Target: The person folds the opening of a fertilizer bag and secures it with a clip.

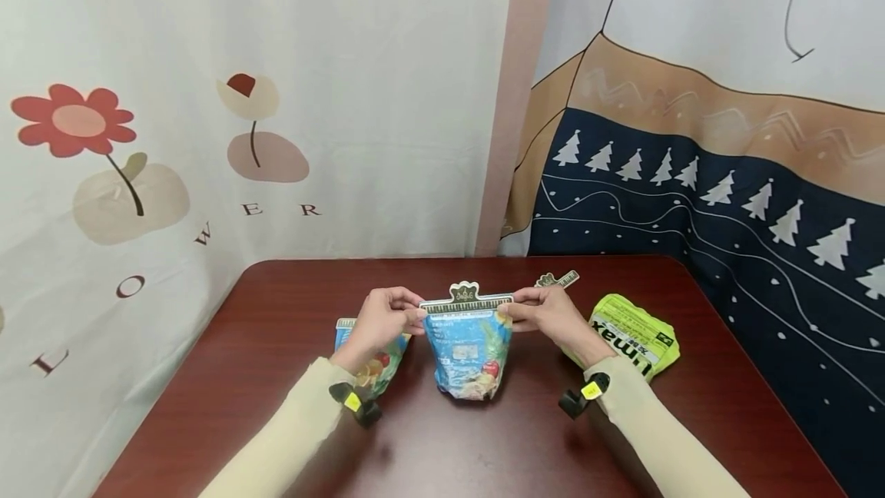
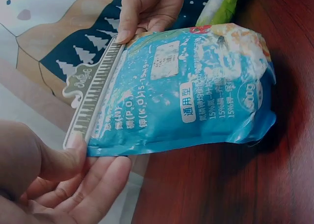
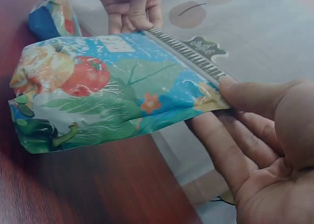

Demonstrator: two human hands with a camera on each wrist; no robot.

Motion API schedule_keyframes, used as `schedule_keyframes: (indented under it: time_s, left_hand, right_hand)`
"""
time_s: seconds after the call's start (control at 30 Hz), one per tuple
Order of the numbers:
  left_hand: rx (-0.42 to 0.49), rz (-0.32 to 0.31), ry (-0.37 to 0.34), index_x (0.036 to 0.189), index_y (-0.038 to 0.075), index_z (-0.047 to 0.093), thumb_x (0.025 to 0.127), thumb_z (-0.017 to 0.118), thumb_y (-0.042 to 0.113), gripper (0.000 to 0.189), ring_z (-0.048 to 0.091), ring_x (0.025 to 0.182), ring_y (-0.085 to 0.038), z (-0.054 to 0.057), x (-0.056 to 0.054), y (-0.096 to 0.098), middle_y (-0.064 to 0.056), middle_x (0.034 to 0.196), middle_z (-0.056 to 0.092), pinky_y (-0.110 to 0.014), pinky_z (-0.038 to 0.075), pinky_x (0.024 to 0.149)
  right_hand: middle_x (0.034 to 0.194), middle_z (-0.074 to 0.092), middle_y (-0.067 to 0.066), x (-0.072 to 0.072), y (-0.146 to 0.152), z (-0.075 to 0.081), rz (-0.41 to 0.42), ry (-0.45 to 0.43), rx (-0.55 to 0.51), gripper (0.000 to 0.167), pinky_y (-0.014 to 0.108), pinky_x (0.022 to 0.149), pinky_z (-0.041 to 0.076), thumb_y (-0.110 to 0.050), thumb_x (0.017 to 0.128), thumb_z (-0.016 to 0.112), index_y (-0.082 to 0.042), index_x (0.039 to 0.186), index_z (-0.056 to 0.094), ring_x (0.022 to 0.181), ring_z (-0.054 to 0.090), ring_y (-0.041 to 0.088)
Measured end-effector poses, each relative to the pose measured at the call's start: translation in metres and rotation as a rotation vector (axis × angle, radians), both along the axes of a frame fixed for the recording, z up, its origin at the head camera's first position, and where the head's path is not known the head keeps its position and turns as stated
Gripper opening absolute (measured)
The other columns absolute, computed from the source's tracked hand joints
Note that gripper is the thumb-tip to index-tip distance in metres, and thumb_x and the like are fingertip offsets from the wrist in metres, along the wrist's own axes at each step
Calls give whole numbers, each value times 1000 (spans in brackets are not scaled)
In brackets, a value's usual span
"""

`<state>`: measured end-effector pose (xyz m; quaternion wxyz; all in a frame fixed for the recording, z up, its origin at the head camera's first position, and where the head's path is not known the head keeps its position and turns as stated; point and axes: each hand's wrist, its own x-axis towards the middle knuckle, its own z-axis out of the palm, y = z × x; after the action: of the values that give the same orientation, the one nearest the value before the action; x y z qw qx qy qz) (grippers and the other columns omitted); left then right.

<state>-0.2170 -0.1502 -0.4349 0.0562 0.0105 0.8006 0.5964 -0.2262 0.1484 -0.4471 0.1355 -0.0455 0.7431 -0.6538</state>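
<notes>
Sleeves (image 1: pixel 283 444) nearest, with left hand (image 1: pixel 382 323) and right hand (image 1: pixel 555 319) pinching ends of piano-key clip (image 1: pixel 465 300) fitted on blue bag (image 1: pixel 466 360); second bag (image 1: pixel 387 366) apparently clipped, green bag (image 1: pixel 638 333) and loose clip (image 1: pixel 568 280) seemingly remaining.

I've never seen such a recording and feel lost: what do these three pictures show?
No machine here: a person works with a bare left hand and right hand. The wide picture comes from a camera worn on the head; the two close ones come from small cameras on the wrists. Each hand pinches one end of a clip across the top of a blue bag. On the table are another blue bag, partly hidden behind the left hand, a green bag to the right, and a second clip just beyond the right hand.
</notes>
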Motion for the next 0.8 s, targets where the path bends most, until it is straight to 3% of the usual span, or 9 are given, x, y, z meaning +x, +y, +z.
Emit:
schedule_keyframes:
  time_s: [0.17,0.33,0.8]
  left_hand:
    - [-69,-15,-80,105,-4,70,93,71,0,12,76,78,-35,7,-5,-4,-18,89,72,-50,63,78]
    - [-156,-55,-135,103,-5,68,93,70,0,12,76,74,-31,8,-11,-7,-18,88,74,-46,63,76]
    - [-334,-166,-185,102,-8,70,93,70,-2,11,77,71,-29,-4,-30,-4,-19,84,75,-38,64,67]
  right_hand:
    - [91,76,6,-7,-8,-10,25,-52,-92,28,37,80,63,-11,90,79,7,109,69,82,75,13]
    - [91,76,5,-11,-12,-25,26,-96,-116,27,36,79,63,-9,91,77,8,109,68,81,74,12]
    - [92,75,8,-22,-18,-54,-29,-178,-31,29,33,75,64,-6,91,76,11,112,66,78,74,13]
